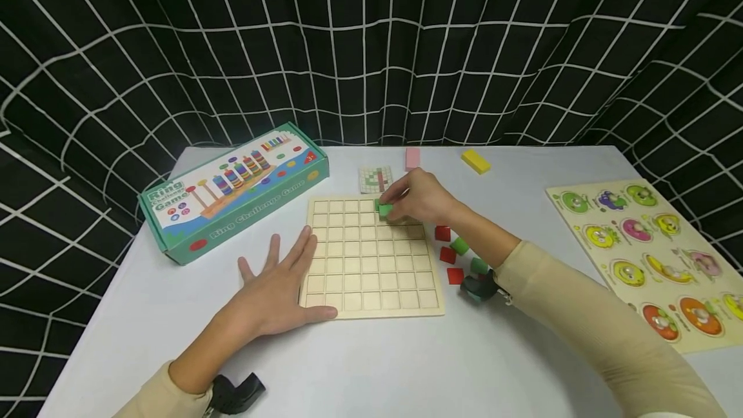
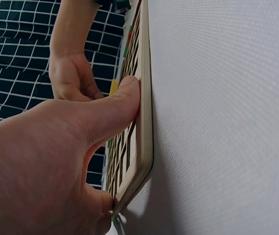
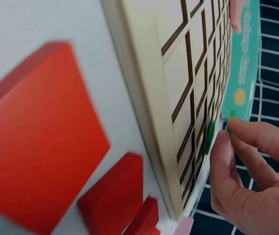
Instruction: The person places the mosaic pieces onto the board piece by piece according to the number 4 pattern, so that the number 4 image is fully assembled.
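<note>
A pale wooden grid board (image 1: 368,264) lies on the white table. Near its far edge my right hand (image 1: 426,197) pinches a small green tile (image 1: 386,211) between thumb and fingertips. In the right wrist view that tile (image 3: 230,123) is raised off the grid, while another green tile (image 3: 210,137) sits on the board. My left hand (image 1: 275,292) is spread at the board's left side, its thumb resting on the near edge. Right of the board lie several loose tiles, among them a red tile (image 1: 443,233) and a green tile (image 1: 459,246).
Behind the board is a small pattern card (image 1: 371,180), with a pink block (image 1: 413,159) and a yellow block (image 1: 476,161) farther right. A Ring Challenge Game box (image 1: 232,195) stands at the back left. On the right lies a fruit puzzle board (image 1: 615,257).
</note>
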A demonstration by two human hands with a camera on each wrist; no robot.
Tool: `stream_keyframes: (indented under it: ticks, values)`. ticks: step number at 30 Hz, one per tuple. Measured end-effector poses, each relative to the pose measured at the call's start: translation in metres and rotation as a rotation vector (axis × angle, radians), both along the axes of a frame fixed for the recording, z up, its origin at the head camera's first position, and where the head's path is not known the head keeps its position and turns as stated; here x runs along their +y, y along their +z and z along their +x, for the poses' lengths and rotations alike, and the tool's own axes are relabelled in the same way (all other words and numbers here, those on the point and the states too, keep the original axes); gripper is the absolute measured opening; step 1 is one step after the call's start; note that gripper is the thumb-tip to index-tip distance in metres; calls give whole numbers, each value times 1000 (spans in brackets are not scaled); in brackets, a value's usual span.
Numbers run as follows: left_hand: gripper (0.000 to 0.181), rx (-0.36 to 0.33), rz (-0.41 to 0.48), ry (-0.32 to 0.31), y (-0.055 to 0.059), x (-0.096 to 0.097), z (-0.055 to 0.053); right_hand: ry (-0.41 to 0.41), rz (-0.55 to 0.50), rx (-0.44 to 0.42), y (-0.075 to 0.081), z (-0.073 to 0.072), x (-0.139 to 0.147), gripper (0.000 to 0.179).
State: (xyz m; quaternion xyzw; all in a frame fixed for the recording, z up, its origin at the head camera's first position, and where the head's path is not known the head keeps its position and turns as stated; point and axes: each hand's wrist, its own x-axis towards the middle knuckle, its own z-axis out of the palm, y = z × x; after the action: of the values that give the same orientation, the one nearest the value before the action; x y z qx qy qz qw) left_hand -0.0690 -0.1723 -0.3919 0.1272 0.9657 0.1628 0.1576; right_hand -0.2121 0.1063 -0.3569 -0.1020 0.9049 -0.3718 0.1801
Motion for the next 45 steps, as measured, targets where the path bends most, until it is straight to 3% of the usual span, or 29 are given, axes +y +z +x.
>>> stream_keyframes:
  ticks: [17,38,45]
  values:
    - [126,-13,-11,7,-1,2,-1,109,17,44,-3,0,-26,28]
    - [127,3,-29,3,1,4,-2,123,109,60,-3,0,-37,29]
    - [127,-2,-38,3,1,4,0,160,115,94,-4,0,-35,27]
